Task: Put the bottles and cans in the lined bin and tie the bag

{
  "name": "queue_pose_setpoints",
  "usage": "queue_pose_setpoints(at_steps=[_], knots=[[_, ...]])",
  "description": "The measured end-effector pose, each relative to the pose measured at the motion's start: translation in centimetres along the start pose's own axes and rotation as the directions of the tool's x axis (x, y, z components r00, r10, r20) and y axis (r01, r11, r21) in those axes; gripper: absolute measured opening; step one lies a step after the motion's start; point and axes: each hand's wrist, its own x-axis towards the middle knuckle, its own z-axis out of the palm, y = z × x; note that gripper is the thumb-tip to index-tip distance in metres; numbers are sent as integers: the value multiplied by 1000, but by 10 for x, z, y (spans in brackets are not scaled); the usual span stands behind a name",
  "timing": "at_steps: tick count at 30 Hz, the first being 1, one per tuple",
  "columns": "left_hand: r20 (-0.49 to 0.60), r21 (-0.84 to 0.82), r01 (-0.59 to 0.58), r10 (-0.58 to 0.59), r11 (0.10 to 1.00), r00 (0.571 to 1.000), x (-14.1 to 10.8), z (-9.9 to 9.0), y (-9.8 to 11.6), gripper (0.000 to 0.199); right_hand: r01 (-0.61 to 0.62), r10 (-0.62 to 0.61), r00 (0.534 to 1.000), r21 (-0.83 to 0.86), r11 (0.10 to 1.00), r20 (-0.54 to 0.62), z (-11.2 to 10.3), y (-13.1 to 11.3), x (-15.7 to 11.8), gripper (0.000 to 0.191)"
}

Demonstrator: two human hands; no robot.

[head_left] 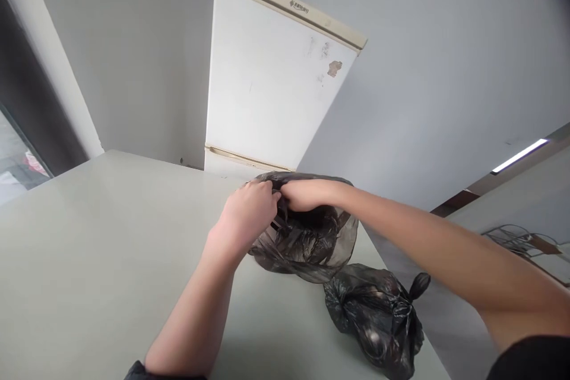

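Note:
A thin black plastic bag (307, 246) stands at the table's far right part, its mouth open towards me. My left hand (252, 208) is closed on the left side of the bag's rim, fingers curled over the plastic. My right hand (303, 195) reaches into the mouth from the right, and its fingers are hidden in the dark folds, so what they hold cannot be made out. A second black bag (374, 314), knotted and filled, lies nearer to me at the table's right edge. Neither hand touches it.
The pale table (111, 261) stretches to the left. Beyond its far edge stands a white fridge (271, 77) against grey walls. Cables (512, 237) and a brown piece lie at the far right. A window or doorway is at the left.

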Motion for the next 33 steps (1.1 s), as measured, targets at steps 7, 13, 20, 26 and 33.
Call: queue_pose_setpoints(at_steps=[7,13,20,26,33], knots=[[-2,-77,-7,7,997,1000,19,2,-14,34,-152,156,920,40,988,-358,0,52,-37,34],[35,-32,-15,16,999,999,24,-4,-34,19,-35,84,993,456,889,-88,18,97,1,65],[237,33,27,-34,999,971,16,-10,-48,16,-287,214,956,788,545,200,37,125,-12,82],[297,45,28,-40,999,954,13,-10,-44,19,67,300,863,679,731,-408,63,108,-99,60],[78,-7,40,-39,999,996,-14,-16,-30,50,129,226,748,470,873,-624,113,71,-161,23]])
